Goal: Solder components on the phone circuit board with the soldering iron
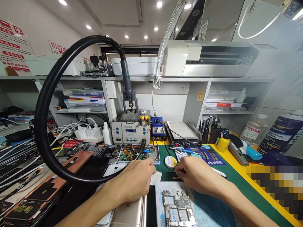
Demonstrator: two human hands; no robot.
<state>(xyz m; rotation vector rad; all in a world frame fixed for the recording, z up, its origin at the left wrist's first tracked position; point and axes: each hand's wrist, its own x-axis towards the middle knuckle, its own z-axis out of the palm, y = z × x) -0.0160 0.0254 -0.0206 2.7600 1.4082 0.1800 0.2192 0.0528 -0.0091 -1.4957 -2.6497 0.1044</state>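
My left hand (134,179) rests on the green mat (236,176), fingers curled over a small white wipe (155,178). My right hand (199,175) pinches thin metal tweezers (171,171) that point left, just above the mat. In front of both hands lies a phone circuit board (176,206) on a light blue pad (208,211). A silver phone back (129,214) lies under my left wrist.
A black hose (44,104) loops from the hot-air station (130,130) over the left side. A tray of parts (139,155), a round solder tin (170,161), a heating plate (182,130), bottles (253,129) and stacked phone screens (35,192) surround the mat.
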